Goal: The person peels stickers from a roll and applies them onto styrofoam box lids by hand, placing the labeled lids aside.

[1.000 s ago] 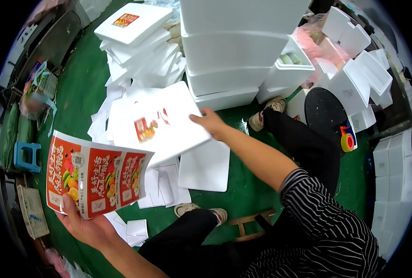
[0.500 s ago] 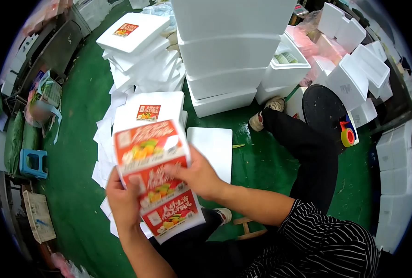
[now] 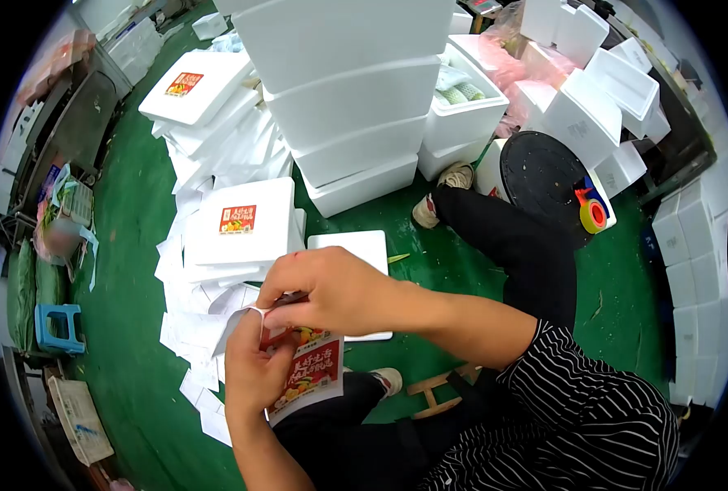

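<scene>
A sheet of red fruit labels (image 3: 315, 370) is pinched between both hands low in the centre, its top edge bent over. My left hand (image 3: 258, 364) is closed on its left side. Fingers of my right hand (image 3: 319, 286) grip the folded top edge, from above. Just beyond them, a white foam lid (image 3: 245, 225) bearing one red label lies on other lids. Another white lid (image 3: 352, 245) is flat on the green floor, partly behind my right hand. Farther back, a labelled lid (image 3: 208, 94) tops a leaning stack.
Tall stacked foam boxes (image 3: 348, 82) stand at the centre back, beside an open box (image 3: 462, 110) holding netted produce. Tape (image 3: 593, 216) rests near a black round lid (image 3: 544, 176). White paper sheets (image 3: 188, 327) litter the floor. A blue stool (image 3: 60, 327) is at left.
My right hand has left the foam lid and joined my left hand on the label sheet. The sheet has come in to the centre and its top is now bent. The view has shifted.
</scene>
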A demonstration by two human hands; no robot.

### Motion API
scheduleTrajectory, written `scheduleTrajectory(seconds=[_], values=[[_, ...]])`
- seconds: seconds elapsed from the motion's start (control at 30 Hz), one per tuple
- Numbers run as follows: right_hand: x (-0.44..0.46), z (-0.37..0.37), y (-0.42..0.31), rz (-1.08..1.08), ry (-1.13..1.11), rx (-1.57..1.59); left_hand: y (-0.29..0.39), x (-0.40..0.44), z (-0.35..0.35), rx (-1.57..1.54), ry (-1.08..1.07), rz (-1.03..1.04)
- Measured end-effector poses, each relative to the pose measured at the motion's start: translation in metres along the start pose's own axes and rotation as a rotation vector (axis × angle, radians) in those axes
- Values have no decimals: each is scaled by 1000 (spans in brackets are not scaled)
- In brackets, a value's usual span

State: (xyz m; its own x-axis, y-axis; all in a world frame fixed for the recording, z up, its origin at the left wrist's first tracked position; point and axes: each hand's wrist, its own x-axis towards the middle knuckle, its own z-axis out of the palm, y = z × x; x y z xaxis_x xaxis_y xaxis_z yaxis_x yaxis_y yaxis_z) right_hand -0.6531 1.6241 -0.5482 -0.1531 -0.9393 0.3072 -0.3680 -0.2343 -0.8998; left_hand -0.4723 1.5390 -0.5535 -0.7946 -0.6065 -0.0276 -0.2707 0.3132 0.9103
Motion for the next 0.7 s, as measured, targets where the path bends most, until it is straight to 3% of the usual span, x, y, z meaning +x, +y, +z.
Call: scheduleTrajectory(seconds=[0.23, 0.43, 0.57, 0.63, 0.7], values=[[-1, -7, 14, 110, -93, 279, -10, -4, -2, 66, -76, -7], [7, 10, 32, 486, -37, 740, -9, -4, -12, -113, -107, -221], [13, 6, 93, 561, 286, 1262, -19, -18, -43, -251, 30, -374], [16, -4, 122, 442, 535, 1385, -29, -29, -64, -315, 225, -257], [14, -12, 135, 171, 804, 1250, -55, -36, -97, -275, 428, -299]])
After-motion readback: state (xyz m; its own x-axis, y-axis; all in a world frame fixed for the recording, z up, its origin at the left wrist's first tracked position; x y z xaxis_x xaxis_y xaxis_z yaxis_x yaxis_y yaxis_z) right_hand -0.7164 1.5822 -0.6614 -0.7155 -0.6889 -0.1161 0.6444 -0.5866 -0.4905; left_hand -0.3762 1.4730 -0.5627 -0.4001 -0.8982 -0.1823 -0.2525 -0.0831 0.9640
